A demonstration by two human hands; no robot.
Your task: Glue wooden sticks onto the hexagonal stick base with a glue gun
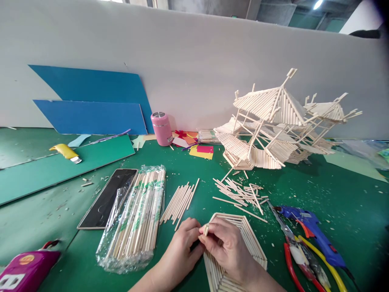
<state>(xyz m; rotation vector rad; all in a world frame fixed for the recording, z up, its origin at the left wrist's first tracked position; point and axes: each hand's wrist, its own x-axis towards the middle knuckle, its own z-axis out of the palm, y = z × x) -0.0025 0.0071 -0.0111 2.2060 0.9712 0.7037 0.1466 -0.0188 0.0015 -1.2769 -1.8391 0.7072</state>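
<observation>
My right hand (223, 243) pinches a short pale wooden piece (206, 230) between thumb and fingertips. Against it, my left hand (185, 245) is closed, its fingertips at the right hand's; what it grips, if anything, is hidden. Beneath my right hand lies a polygonal frame of stacked wooden sticks (253, 239). Just beyond my hands are a row of loose sticks (181, 201) and a scattered pile of cut sticks (240, 192).
A stick-built pavilion model (270, 121) stands at the back right. Right of my hands lie a blue glue gun (319, 233) and red-handled pliers (299, 259). Wrapped sticks (136, 219), a black tray (105, 202), a yellow cutter (66, 152), a tape measure (30, 267) and a pink flask (162, 129) are leftward.
</observation>
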